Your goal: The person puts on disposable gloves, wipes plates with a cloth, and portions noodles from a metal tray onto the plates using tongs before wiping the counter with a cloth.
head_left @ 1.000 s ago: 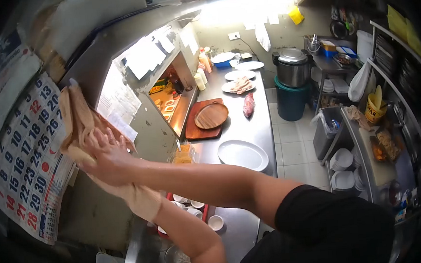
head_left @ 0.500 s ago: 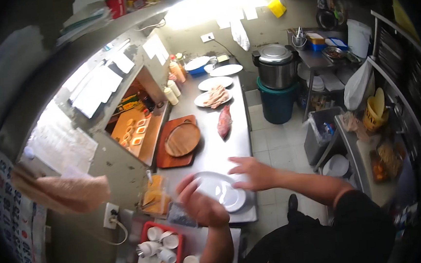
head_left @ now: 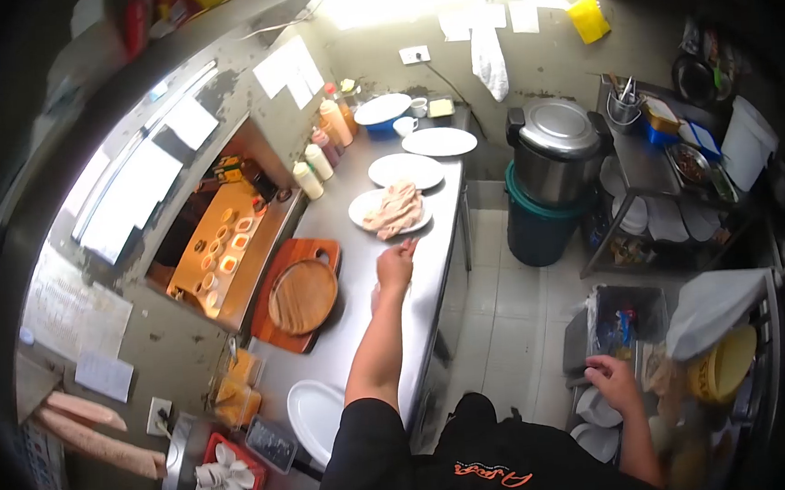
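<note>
My left hand (head_left: 396, 267) reaches over the steel counter (head_left: 358, 275), just below a white plate (head_left: 364, 224) with a crumpled beige cloth (head_left: 396, 210) on it. Its fingers are bent together; what they hold, if anything, is hidden. No red bundle shows on the counter. Lower right, my right hand (head_left: 613, 380) hovers with loosely bent fingers and nothing in it, near a grey bin (head_left: 629, 306). A white oval plate (head_left: 315, 419) lies at the near end of the counter, left of my left arm. A round wooden board (head_left: 302, 297) rests on a reddish board (head_left: 261, 320).
White plates (head_left: 406, 171) and sauce bottles (head_left: 334, 122) stand along the far counter. A red tray (head_left: 209, 456) with white cups is at lower left. On the floor side are a green bin (head_left: 541, 225) under a steel pot (head_left: 554, 147) and a right-hand shelf (head_left: 643, 177).
My left hand has moved from the near plate up the counter to where the red bundle lay. My right hand has swung away to the right. The view has shifted.
</note>
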`<action>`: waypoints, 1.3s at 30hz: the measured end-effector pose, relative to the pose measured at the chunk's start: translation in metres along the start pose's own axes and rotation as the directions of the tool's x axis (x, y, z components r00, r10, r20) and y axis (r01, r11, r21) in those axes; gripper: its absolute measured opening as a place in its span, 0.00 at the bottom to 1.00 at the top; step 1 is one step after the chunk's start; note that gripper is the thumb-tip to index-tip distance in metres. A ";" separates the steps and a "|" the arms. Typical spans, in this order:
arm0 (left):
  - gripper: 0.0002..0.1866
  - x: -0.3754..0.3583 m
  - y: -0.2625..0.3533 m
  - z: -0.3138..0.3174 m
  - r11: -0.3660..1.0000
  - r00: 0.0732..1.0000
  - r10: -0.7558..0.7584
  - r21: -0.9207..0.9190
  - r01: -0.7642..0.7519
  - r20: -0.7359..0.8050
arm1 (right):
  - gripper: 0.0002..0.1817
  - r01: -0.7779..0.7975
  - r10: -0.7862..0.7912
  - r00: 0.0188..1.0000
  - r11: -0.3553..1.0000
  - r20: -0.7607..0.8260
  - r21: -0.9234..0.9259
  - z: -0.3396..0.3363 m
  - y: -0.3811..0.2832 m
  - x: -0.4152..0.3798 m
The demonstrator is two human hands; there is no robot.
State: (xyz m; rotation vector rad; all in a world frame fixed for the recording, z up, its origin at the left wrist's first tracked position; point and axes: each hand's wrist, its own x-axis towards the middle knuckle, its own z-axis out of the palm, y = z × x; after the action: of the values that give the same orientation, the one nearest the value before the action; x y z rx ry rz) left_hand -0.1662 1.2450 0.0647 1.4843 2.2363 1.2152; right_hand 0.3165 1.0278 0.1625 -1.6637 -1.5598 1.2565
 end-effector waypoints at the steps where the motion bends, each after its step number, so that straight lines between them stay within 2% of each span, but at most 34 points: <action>1: 0.09 0.023 0.009 0.003 0.994 0.998 -0.068 0.080 0.068 -0.002 | 0.19 0.017 -0.017 1.000 1.000 0.012 0.015 -0.003 -0.005 0.021; 3: 0.15 0.059 0.021 0.011 0.986 0.992 -0.120 0.109 0.123 -0.029 | 0.19 0.058 -0.056 0.996 0.998 0.065 -0.033 -0.005 -0.009 0.068; 5: 0.26 0.117 -0.036 0.059 0.920 0.978 -0.027 0.377 0.106 -0.209 | 0.19 0.086 -0.078 0.992 0.994 0.103 -0.072 -0.007 -0.030 0.112; 7: 0.31 0.143 -0.040 0.087 0.791 0.961 -0.104 0.565 0.236 -0.256 | 0.21 0.117 -0.094 0.984 0.981 0.152 -0.155 -0.010 -0.032 0.164; 8: 0.30 0.157 -0.026 0.083 0.855 0.971 -0.149 0.468 0.222 -0.188 | 0.22 0.139 -0.107 0.979 0.972 0.174 -0.189 -0.011 -0.029 0.192; 9: 0.29 0.187 -0.088 0.112 0.879 0.990 -0.107 0.456 0.136 -0.091 | 0.22 0.163 -0.118 0.973 0.959 0.198 -0.231 -0.016 -0.033 0.219; 10: 0.26 0.184 -0.057 0.113 0.849 0.979 -0.018 0.514 0.123 -0.203 | 0.25 0.136 -0.075 0.970 0.957 0.233 -0.258 -0.023 -0.045 0.244; 11: 0.22 0.200 -0.058 0.128 0.898 0.966 0.167 0.435 -0.065 -0.199 | 0.25 0.152 -0.073 0.970 0.927 0.232 -0.344 -0.026 -0.057 0.270; 12: 0.19 0.219 -0.032 0.139 0.973 0.998 0.012 0.231 -0.028 0.069 | 0.25 0.173 -0.080 0.970 0.890 0.231 -0.423 -0.029 -0.070 0.302; 13: 0.17 0.212 0.022 0.148 0.963 0.960 0.268 0.012 -0.268 -0.086 | 0.25 0.188 -0.081 0.970 0.847 0.229 -0.497 -0.032 -0.077 0.331; 14: 0.16 0.205 0.077 0.156 0.836 0.835 0.499 -0.122 -0.534 -0.233 | 0.23 0.291 -0.236 0.957 0.779 0.171 -0.555 -0.029 -0.067 0.370; 15: 0.19 0.188 0.130 0.164 0.742 0.787 0.600 -0.271 -0.614 -0.140 | 0.24 0.311 -0.310 0.942 0.679 0.124 -0.664 -0.027 -0.064 0.415; 16: 0.23 0.171 0.184 0.171 0.635 0.722 0.690 -0.444 -0.633 -0.042 | 0.24 0.301 -0.373 0.924 0.578 0.083 -0.759 -0.025 -0.062 0.451; 17: 0.27 0.154 0.238 0.179 0.537 0.643 0.764 -0.605 -0.588 0.054 | 0.21 0.313 -0.427 0.896 0.403 0.126 -0.860 -0.032 -0.087 0.476; 18: 0.30 0.130 0.274 0.205 0.430 0.606 0.788 -0.804 -0.411 0.111 | 0.20 0.301 -0.447 0.886 0.361 0.119 -0.883 -0.036 -0.101 0.506; 19: 0.29 0.110 0.304 0.219 0.488 0.613 0.786 -0.685 -0.541 0.076 | 0.20 0.307 -0.461 0.880 0.367 0.115 -0.878 -0.038 -0.110 0.534; 21: 0.27 0.122 0.334 0.244 0.511 0.594 0.804 -0.554 -0.657 0.036 | 0.19 0.355 -0.480 0.867 0.413 0.130 -0.839 -0.046 -0.119 0.576; 23: 0.24 0.173 0.345 0.289 0.464 0.558 0.830 -0.585 -0.665 0.024 | 0.18 0.420 -0.488 0.855 0.455 0.175 -0.785 -0.055 -0.116 0.609; 24: 0.17 0.190 0.353 0.309 0.411 0.583 0.812 -0.706 -0.576 -0.003 | 0.18 0.466 -0.489 0.845 0.475 0.217 -0.747 -0.062 -0.113 0.625; 25: 0.15 0.208 0.365 0.320 0.406 0.545 0.838 -0.664 -0.629 -0.004 | 0.18 0.516 -0.484 0.832 0.498 0.271 -0.697 -0.076 -0.110 0.641; 26: 0.13 0.222 0.371 0.340 0.417 0.571 0.820 -0.666 -0.619 -0.018 | 0.17 0.561 -0.479 0.816 0.521 0.323 -0.643 -0.094 -0.107 0.656; 28: 0.13 0.256 0.374 0.395 0.548 0.751 0.658 -0.653 -0.523 -0.050 | 0.17 0.614 -0.423 0.789 0.582 0.446 -0.533 -0.154 -0.107 0.685; 29: 0.12 0.281 0.373 0.421 0.611 0.802 0.593 -0.606 -0.509 -0.076 | 0.17 0.591 -0.370 0.800 0.620 0.472 -0.516 -0.195 -0.115 0.697; 30: 0.15 0.305 0.372 0.444 0.698 0.775 0.631 -0.444 -0.562 0.012 | 0.16 0.368 -0.171 0.925 0.618 0.339 -0.695 -0.242 -0.149 0.688; 31: 0.19 0.324 0.378 0.460 0.750 0.754 0.648 -0.264 -0.607 0.106 | 0.16 0.411 -0.237 0.906 0.690 0.351 -0.596 -0.290 -0.151 0.722; 32: 0.23 0.333 0.392 0.468 0.746 0.728 0.665 -0.109 -0.657 0.167 | 0.17 0.372 -0.312 0.928 0.780 0.202 -0.503 -0.336 -0.175 0.742; 33: 0.28 0.341 0.408 0.476 0.718 0.708 0.669 0.048 -0.694 0.228 | 0.15 0.427 -0.458 0.887 0.863 -0.059 -0.268 -0.376 -0.190 0.764; 34: 0.32 0.359 0.424 0.490 0.732 0.710 0.656 0.015 -0.681 0.257 | 0.17 0.509 -0.595 0.717 0.802 -0.362 -0.312 -0.415 -0.197 0.803; 35: 0.36 0.376 0.440 0.504 0.745 0.711 0.642 -0.017 -0.667 0.285 | 0.19 0.574 -0.583 0.618 0.793 -0.527 -0.204 -0.448 -0.225 0.816; 37: 0.44 0.427 0.472 0.546 0.784 0.735 0.595 -0.436 -0.441 0.326 | 0.22 0.702 -0.616 0.372 0.676 -0.694 -0.224 -0.512 -0.224 0.911; 39: 0.44 0.453 0.538 0.554 0.711 0.796 0.520 -0.673 -0.204 0.309 | 0.23 0.769 -0.590 0.363 0.626 -0.721 -0.125 -0.534 -0.223 0.952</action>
State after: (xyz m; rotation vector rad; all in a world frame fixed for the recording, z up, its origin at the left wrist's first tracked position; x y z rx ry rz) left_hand 0.2911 2.0003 0.2137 1.7358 1.0768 1.3073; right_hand 0.5880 2.0952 0.3292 -0.9106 -1.2734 0.2286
